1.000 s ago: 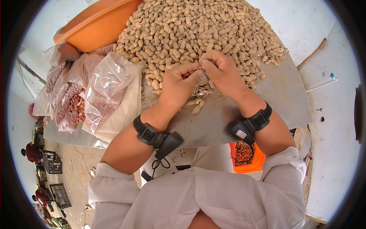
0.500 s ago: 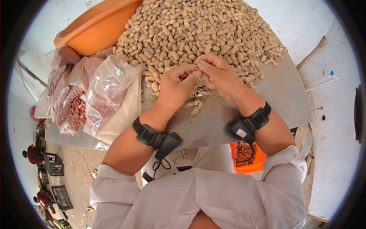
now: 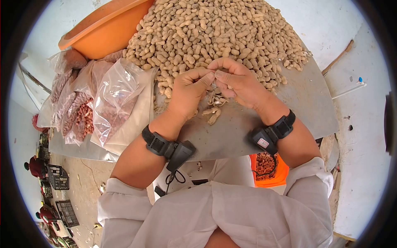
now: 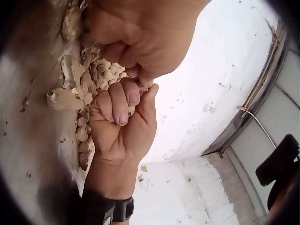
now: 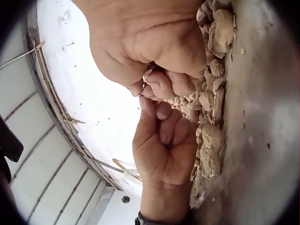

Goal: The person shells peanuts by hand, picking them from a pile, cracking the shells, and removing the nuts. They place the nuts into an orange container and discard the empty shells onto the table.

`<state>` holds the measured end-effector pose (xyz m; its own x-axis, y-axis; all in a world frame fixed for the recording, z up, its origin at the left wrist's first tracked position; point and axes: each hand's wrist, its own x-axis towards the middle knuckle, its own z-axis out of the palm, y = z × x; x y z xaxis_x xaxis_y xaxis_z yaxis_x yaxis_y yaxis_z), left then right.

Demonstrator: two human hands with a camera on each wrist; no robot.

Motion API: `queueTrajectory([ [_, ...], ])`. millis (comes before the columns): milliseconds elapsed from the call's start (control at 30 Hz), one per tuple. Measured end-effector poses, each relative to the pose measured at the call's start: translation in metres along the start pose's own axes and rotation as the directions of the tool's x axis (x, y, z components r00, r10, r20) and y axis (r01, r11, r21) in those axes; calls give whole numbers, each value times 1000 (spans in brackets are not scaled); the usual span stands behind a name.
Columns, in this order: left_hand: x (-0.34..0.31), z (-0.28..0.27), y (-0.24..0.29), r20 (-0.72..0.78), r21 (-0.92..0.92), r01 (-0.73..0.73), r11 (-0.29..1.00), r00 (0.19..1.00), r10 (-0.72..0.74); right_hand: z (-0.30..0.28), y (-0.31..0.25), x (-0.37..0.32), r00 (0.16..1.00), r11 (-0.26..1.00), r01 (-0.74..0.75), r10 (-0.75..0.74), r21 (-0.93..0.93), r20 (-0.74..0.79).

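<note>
Over the near edge of the peanut heap (image 3: 215, 33), my left hand (image 3: 187, 93) and right hand (image 3: 244, 84) meet at their fingertips. Thumbs and forefingers of both pinch one small peanut, mostly hidden; a brownish bit of the peanut (image 5: 149, 73) shows between the fingers in the right wrist view. The right hand's other fingers (image 4: 119, 101) curl toward its palm in the left wrist view. The left hand's fingers (image 5: 173, 126) curl likewise in the right wrist view. Broken peanut shells (image 3: 213, 113) lie on the metal table (image 3: 219, 140) just below the hands.
Clear plastic bags of red kernels (image 3: 84, 120) lie left, beside an orange basin (image 3: 103, 31). An orange container (image 3: 281, 169) with reddish contents stands below the table's front edge. Black crates (image 3: 58, 177) and people are on the floor at far left.
Both hands have shifted slightly left, their fingertips drawing closer together. The red kernel seen at the left fingers before is now hidden. Heap and bags look the same.
</note>
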<state>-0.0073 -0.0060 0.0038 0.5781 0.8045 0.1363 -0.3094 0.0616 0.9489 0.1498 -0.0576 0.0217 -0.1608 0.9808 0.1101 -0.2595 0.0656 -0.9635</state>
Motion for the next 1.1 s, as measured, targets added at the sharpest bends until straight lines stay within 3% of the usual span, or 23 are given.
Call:
queueTrajectory([
  [167, 0, -1, 2, 28, -183, 72, 981, 997, -68, -1, 0, 1, 995, 989, 87, -80, -122, 57],
  [367, 1, -1, 0, 44, -271, 127, 954, 992, -120, 2, -4, -2, 992, 950, 107, -121, -293, -29],
  [467, -1, 7, 3, -109, -20, 33, 999, 993, -35, 0, -5, -1, 985, 918, 141, -167, -371, -39],
  [567, -2, 6, 0, -124, 126, -96, 987, 986, 112, 0, -4, -1, 968, 866, 186, -243, -463, -67],
  [767, 0, 3, -1, -62, 14, -56, 998, 996, 57, -2, 0, 1, 923, 794, 299, -382, -529, -52],
  [867, 1, 2, -5, -82, 122, -105, 987, 990, 115, -4, 0, 1, 943, 817, 246, -327, -522, -68],
  [967, 2, 0, -5, -73, 221, -142, 965, 984, 162, 2, -4, -1, 969, 924, 160, -214, -347, -121],
  [1100, 3, -4, -6, -24, 317, -177, 932, 981, 194, -2, -5, -2, 989, 969, 97, -119, -228, -87],
])
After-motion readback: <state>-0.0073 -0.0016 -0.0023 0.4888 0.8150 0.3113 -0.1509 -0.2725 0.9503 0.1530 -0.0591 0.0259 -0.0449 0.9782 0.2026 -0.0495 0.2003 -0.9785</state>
